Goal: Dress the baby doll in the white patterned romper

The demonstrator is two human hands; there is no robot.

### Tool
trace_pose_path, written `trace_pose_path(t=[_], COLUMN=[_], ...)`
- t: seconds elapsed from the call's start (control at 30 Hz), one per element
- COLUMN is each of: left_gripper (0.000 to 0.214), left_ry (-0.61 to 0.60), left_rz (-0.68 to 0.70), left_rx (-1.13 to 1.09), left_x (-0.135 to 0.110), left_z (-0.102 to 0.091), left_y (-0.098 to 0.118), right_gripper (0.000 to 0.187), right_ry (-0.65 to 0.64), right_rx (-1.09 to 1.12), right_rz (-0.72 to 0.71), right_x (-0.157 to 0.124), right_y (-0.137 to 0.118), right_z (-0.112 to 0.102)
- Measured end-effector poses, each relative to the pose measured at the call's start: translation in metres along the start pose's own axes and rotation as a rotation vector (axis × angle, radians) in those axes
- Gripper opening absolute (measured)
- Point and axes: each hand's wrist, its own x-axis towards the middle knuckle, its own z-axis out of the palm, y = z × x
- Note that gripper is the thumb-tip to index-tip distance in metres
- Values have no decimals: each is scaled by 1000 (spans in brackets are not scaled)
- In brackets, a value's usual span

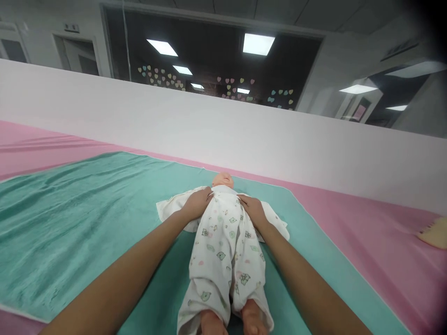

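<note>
A baby doll lies on its back on a teal towel, head away from me and bare feet near the bottom edge. It wears white patterned pants and a white top. My left hand grips the pants' waistband on the doll's left side of the picture. My right hand grips the waistband on the other side. Both hands have their fingers curled into the cloth at the doll's waist.
The towel lies on a pink sheet. A white partition runs across behind the doll. A pale yellow object sits at the right edge. Dark windows with heart stickers are beyond.
</note>
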Motion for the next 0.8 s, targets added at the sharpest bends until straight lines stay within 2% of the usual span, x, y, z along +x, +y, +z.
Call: trace_pose_path(t=[0.17, 0.27, 0.33, 0.43, 0.6, 0.7, 0.8], left_gripper=[22, 16, 12, 15, 13, 9, 10], left_ry=[17, 29, 43, 29, -104, -200, -381], left_rz=[-84, -133, -152, -160, -265, -262, -269], left_rx=[25, 0, 7, 24, -130, -202, -376], left_x=[16, 19, 16, 8, -3, -9, -17], left_z=[1, 2, 2, 2, -4, -13, -21], left_y=[-9, -12, -12, -12, -14, -11, -6], right_gripper=[24, 20, 21, 23, 20, 24, 26], right_ry=[-47, -38, -6, 31, 62, -21, -121], right_rx=[-171, -227, -218, -168, 95, 239, 389], right_rz=[16, 161, 261, 330, 342, 426, 512], right_x=[42, 65, 69, 55, 1, -22, -31], right_y=[-1, 3, 7, 13, 16, 16, 14], right_z=[4, 16, 24, 30, 19, 9, 2])
